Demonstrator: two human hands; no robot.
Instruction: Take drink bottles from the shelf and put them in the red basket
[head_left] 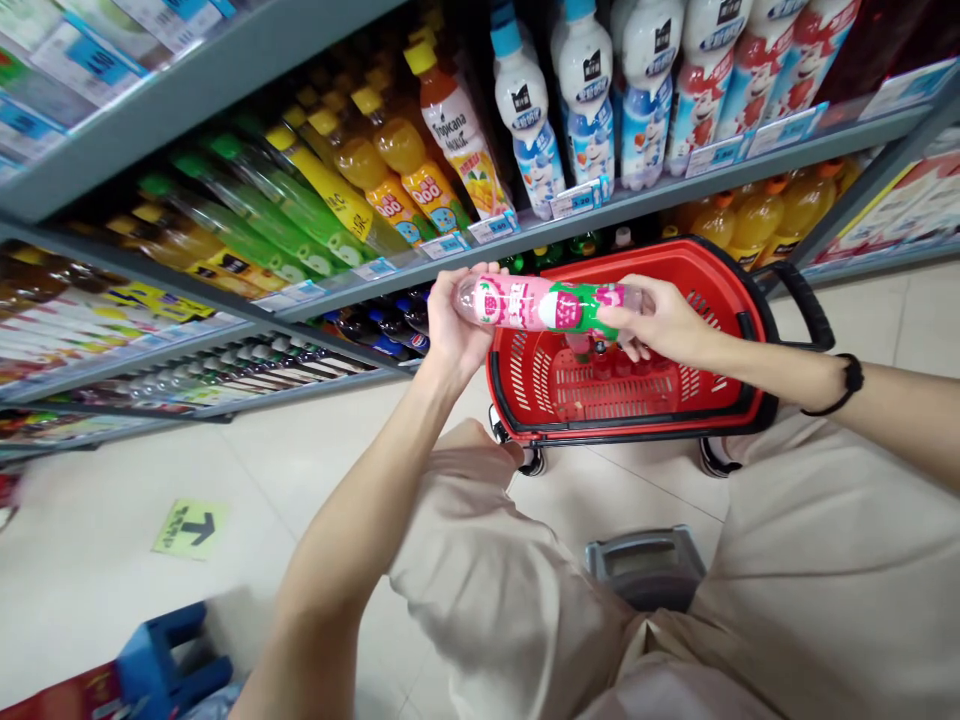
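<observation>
I hold a pink drink bottle (544,303) with a pink and green label sideways in front of me, above a red wheeled shopping basket (720,285). My left hand (456,325) is wrapped round the bottle's left end. Closed on its right end is my right hand (664,322), which wears a black wristband. The basket stands on the floor against the drinks shelves, with a few dark items lying in its bottom.
Grey shelves (525,235) in front carry orange juice bottles (409,170), green bottles and white milk-drink bottles (589,100). A grey stool (646,566) sits between my knees. A blue stool (169,655) and a green arrow floor sticker (190,528) are at lower left.
</observation>
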